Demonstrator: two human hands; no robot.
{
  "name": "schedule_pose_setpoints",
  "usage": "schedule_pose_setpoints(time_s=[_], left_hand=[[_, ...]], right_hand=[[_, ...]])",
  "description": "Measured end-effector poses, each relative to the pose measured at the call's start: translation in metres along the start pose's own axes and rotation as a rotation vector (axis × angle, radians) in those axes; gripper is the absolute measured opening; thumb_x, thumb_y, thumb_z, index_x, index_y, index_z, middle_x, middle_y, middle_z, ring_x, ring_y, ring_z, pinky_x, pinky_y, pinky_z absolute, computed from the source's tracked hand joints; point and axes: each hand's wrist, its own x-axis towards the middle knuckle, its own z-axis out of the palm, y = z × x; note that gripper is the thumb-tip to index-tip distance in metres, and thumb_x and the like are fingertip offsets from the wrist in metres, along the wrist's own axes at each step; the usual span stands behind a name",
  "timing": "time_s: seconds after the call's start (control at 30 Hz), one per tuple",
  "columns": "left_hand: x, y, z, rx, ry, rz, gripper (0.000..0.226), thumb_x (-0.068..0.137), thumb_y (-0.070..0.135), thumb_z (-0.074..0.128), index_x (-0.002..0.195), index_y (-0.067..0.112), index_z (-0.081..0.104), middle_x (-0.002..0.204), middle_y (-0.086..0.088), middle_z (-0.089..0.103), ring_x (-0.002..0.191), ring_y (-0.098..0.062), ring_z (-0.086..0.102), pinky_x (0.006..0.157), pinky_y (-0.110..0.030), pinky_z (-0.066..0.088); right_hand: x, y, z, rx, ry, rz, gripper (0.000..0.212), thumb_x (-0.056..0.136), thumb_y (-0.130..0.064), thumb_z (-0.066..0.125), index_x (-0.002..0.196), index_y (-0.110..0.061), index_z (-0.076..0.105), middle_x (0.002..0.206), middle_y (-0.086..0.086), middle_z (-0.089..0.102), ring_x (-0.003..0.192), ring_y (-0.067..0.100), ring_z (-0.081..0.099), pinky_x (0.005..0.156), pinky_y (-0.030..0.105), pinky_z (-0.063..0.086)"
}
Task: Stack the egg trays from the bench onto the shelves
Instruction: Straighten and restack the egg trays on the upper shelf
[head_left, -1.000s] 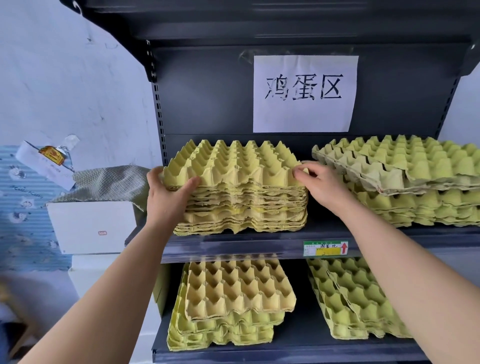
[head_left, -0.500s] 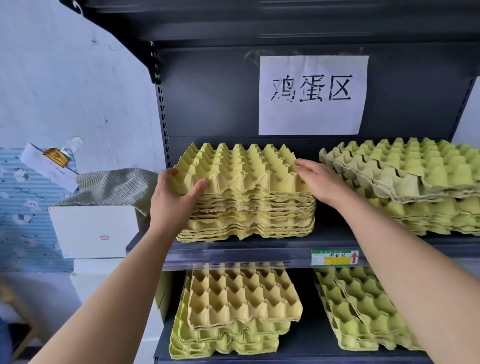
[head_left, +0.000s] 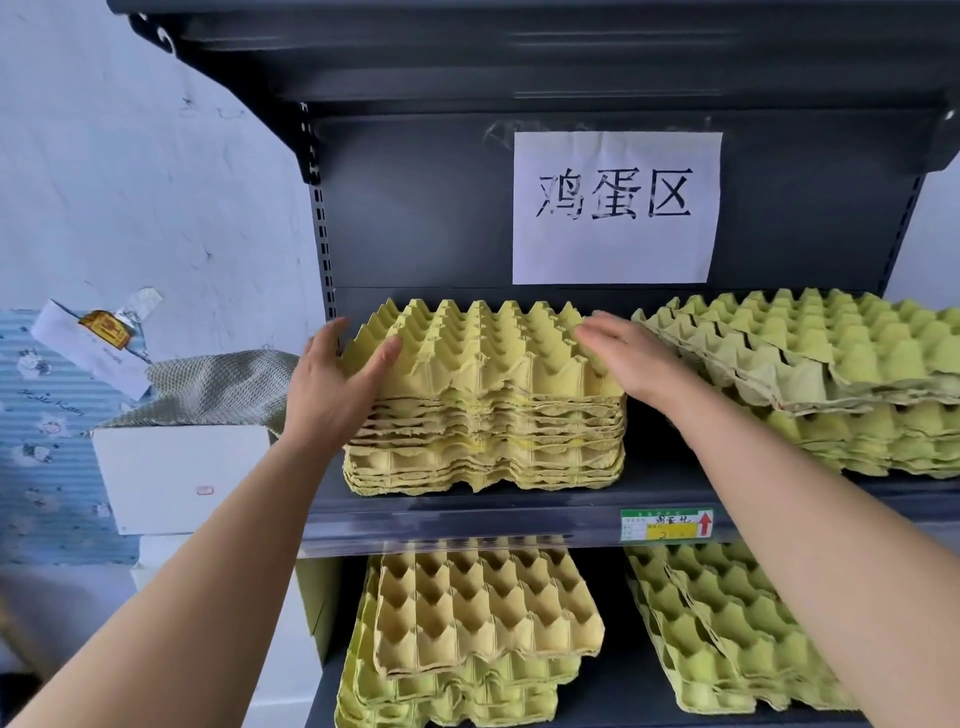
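Note:
A stack of yellow egg trays (head_left: 483, 415) sits on the left of the middle shelf (head_left: 467, 519). My left hand (head_left: 332, 384) is against the stack's top left corner, thumb lying on the top tray and straight fingers along its left side. Across from it, my right hand (head_left: 634, 358) rests flat on the top right corner with its fingers stretched out. To the right on the same shelf lies a taller pile of green egg trays (head_left: 831, 364), its upper trays skewed.
The lower shelf holds a yellow tray pile (head_left: 467, 623) and a green one (head_left: 727, 634). A paper sign (head_left: 615, 208) is taped to the back panel. Left of the shelving stand white boxes (head_left: 176, 473) under a grey cloth (head_left: 208, 384).
The stack has gone a little deeper onto the shelf. My left thumb has slid from the stack's front onto its top, and my right hand has flattened over the top tray.

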Motion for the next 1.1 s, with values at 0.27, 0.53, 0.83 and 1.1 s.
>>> schedule_pose_setpoints(time_s=[0.27, 0.53, 0.83, 1.1], left_hand=[[0.036, 0.003, 0.008, 0.374, -0.222, 0.051, 0.055, 0.089, 0.059, 0.046, 0.085, 0.009, 0.068, 0.076, -0.008, 0.064, 0.080, -0.025, 0.061, 0.062, -0.029, 0.041], [0.029, -0.009, 0.009, 0.307, -0.223, 0.146, 0.067, 0.084, 0.072, 0.036, 0.093, 0.011, 0.064, 0.090, -0.006, 0.061, 0.092, -0.028, 0.059, 0.070, -0.032, 0.040], [-0.029, -0.036, 0.005, 0.406, -0.170, 0.435, 0.126, 0.048, 0.081, 0.068, 0.152, 0.035, 0.012, 0.147, 0.001, 0.034, 0.138, -0.023, 0.012, 0.115, -0.043, 0.018], [-0.034, -0.040, 0.014, 0.517, -0.133, 0.414, 0.132, 0.050, 0.067, 0.080, 0.153, 0.031, 0.005, 0.137, -0.001, 0.044, 0.134, -0.034, 0.018, 0.116, -0.043, 0.016]], right_hand=[[0.023, -0.011, 0.005, -0.245, -0.127, 0.061, 0.050, 0.096, -0.052, 0.039, 0.132, -0.022, 0.054, 0.139, 0.001, 0.051, 0.122, 0.022, 0.045, 0.086, 0.029, 0.030], [0.020, -0.014, 0.009, -0.306, -0.093, 0.047, 0.055, 0.096, -0.053, 0.039, 0.140, -0.021, 0.046, 0.147, 0.002, 0.042, 0.133, 0.024, 0.038, 0.097, 0.031, 0.031], [-0.022, -0.009, 0.022, -0.331, 0.149, -0.339, 0.049, 0.088, -0.058, 0.049, 0.117, -0.022, 0.067, 0.130, -0.003, 0.059, 0.120, 0.016, 0.054, 0.097, 0.035, 0.039], [-0.028, -0.004, 0.021, -0.524, 0.083, -0.344, 0.093, 0.071, -0.088, 0.016, 0.132, -0.028, 0.054, 0.145, -0.005, 0.045, 0.135, 0.016, 0.038, 0.110, 0.041, 0.028]])
